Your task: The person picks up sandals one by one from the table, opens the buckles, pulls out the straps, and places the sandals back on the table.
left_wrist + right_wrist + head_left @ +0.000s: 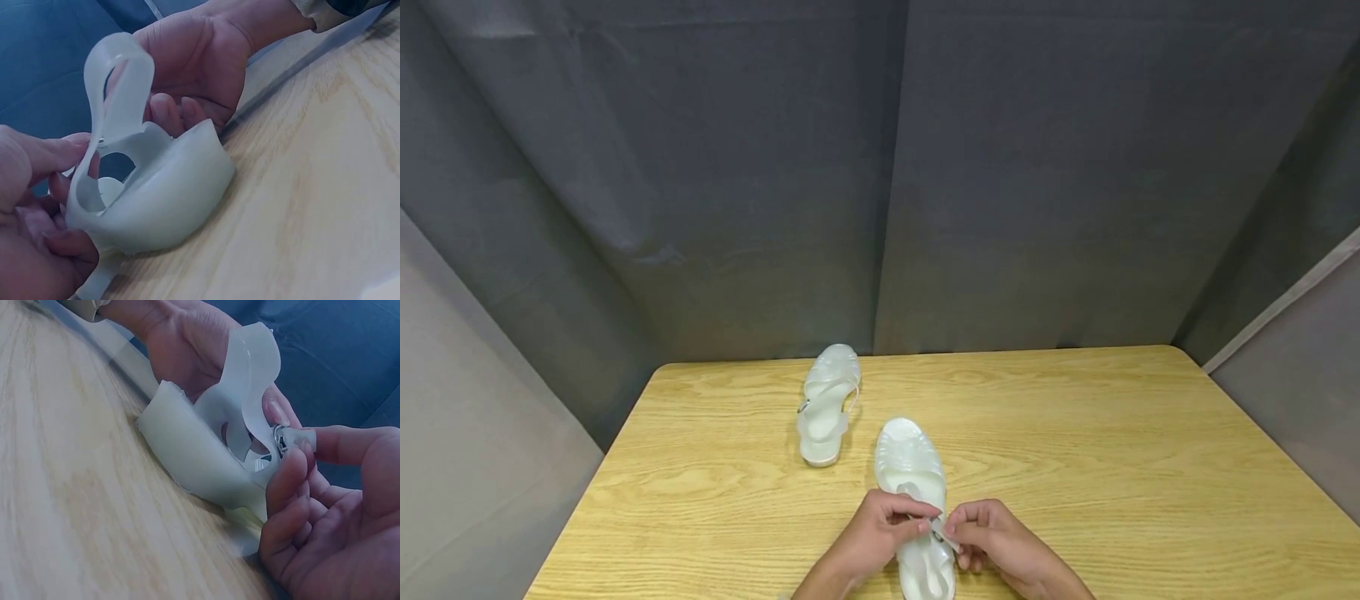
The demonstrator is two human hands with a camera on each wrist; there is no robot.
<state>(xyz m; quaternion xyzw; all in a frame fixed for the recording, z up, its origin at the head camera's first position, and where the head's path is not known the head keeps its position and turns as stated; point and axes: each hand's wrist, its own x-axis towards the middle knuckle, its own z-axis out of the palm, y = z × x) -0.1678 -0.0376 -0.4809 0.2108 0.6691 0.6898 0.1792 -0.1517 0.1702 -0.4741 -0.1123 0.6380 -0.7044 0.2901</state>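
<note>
A translucent whitish jelly sandal [910,454] lies at the table's near side, toe pointing away. My left hand [872,537] is at its ankle strap [119,56], thumb and fingers pinching it beside the buckle. From the other side my right hand [1000,542] pinches the strap's end between thumb and forefinger. In the right wrist view the small metal buckle [280,440] sits right at my right fingertips, with the strap end sticking out through it. The strap stands up as a loop over the sandal's heel part [194,447].
A matching sandal [831,392] lies further back and left, its strap hanging loose and its buckle on the left side. The wood-grain table [1112,433] ends at a dark grey curtain [1037,208] behind, with paler panels at both sides.
</note>
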